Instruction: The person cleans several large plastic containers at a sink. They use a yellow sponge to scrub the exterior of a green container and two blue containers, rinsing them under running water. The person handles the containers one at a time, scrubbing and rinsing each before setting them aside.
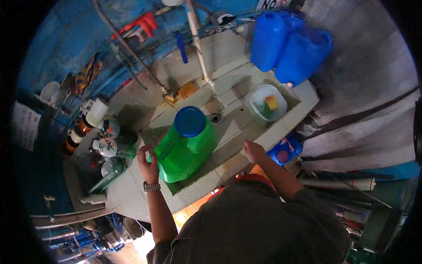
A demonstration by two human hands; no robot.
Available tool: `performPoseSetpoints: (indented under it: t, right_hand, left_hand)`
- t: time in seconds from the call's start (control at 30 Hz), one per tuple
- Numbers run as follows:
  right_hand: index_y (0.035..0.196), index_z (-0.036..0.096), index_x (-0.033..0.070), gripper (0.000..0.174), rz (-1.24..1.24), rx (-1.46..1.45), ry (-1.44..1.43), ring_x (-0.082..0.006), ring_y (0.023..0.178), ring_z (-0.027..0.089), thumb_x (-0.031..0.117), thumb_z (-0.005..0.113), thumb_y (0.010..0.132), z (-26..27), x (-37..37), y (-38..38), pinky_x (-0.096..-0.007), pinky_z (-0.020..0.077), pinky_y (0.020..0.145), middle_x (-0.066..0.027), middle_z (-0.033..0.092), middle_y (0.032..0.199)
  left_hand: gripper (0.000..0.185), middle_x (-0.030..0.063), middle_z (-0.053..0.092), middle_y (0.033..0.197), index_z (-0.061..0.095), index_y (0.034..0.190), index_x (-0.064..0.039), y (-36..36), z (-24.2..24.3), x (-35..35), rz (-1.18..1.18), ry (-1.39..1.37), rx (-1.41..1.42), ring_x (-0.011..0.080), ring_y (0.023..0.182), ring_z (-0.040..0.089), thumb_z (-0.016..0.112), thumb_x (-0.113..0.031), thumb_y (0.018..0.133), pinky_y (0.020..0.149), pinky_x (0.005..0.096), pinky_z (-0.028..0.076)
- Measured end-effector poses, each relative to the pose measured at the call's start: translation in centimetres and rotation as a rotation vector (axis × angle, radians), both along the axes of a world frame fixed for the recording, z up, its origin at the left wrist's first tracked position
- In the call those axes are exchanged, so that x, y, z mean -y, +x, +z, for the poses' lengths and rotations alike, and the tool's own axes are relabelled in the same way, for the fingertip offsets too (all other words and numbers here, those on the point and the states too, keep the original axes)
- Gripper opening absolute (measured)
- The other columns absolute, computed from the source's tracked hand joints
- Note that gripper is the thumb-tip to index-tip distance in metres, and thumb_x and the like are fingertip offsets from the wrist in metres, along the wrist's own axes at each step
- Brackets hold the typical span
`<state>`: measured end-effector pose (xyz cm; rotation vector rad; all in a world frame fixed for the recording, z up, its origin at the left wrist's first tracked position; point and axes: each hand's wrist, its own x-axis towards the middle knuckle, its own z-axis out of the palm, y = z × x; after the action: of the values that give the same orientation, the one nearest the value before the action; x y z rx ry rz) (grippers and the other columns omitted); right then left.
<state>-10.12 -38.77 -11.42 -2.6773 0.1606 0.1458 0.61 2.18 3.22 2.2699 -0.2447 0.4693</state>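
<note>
A large translucent green plastic jug (184, 155) with a wide blue screw lid (189, 121) stands in the tiled sink (235, 123), towards its left end. My left hand (147, 165), with a metal-band watch on the wrist, is raised just left of the jug. Its fingers are apart and hold nothing; whether a fingertip touches the jug cannot be made out. Over the sink's front rim is my right hand (254, 151), fingers curled in, with nothing visible in it. A white plastic basin (286, 105) with suds and a yellow sponge (271, 102) sits at the sink's right end.
Blue jerrycans (301, 54) stand on the back right corner. Bottles (108, 148) and stacked mugs (95, 114) crowd the left counter. A white pipe (201, 62) runs down into the sink, near the drain (215, 117). A grey curtain (359, 132) hangs at right.
</note>
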Motion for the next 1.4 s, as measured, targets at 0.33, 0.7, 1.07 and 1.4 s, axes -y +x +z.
performPoseSetpoints:
  t: [0.33,0.7,1.07,1.4]
  right_hand:
    - [0.109,0.056,0.007,0.048,0.412,0.039,-0.091,-0.0329,0.105,0.050,0.033,0.071,0.072,-2.1,2.0,-0.9,-0.0452,0.0414,0.088,-0.0143,0.052,0.109]
    - [0.134,0.042,0.014,0.060,-0.391,-0.039,-0.239,-0.0413,0.127,0.032,0.025,0.061,0.078,-9.3,21.6,17.7,-0.0491,0.0261,0.106,-0.0148,0.040,0.136]
    - [0.137,0.036,0.024,0.063,-0.194,-0.572,-0.456,-0.0305,0.113,0.053,0.022,0.061,0.079,-18.2,24.6,15.9,-0.0442,0.0412,0.097,-0.0130,0.043,0.135]
    - [0.130,0.044,0.013,0.045,-0.189,0.024,1.324,-0.0223,0.106,0.051,0.027,0.054,0.089,3.0,10.8,21.1,-0.0364,0.0424,0.088,-0.0071,0.050,0.119]
  left_hand:
    - [0.042,0.0154,0.067,0.086,0.065,0.104,-0.009,2.8,-2.5,4.8,0.062,0.499,-0.315,0.0345,0.080,0.064,0.058,-0.046,0.084,0.068,0.0425,0.051]
    - [0.047,0.0188,0.066,0.085,0.064,0.098,-0.003,2.4,-1.6,6.3,0.081,0.627,-0.365,0.0365,0.080,0.064,0.066,-0.045,0.076,0.071,0.0443,0.050]
    - [0.041,0.0145,0.065,0.090,0.063,0.107,-0.011,2.2,-1.3,6.4,0.035,0.620,-0.267,0.0350,0.084,0.061,0.066,-0.041,0.078,0.076,0.0435,0.049]
    - [0.037,0.0124,0.063,0.102,0.057,0.119,-0.019,5.1,-2.3,7.8,-0.171,0.555,-0.216,0.0320,0.092,0.060,0.057,-0.036,0.085,0.081,0.0454,0.047]
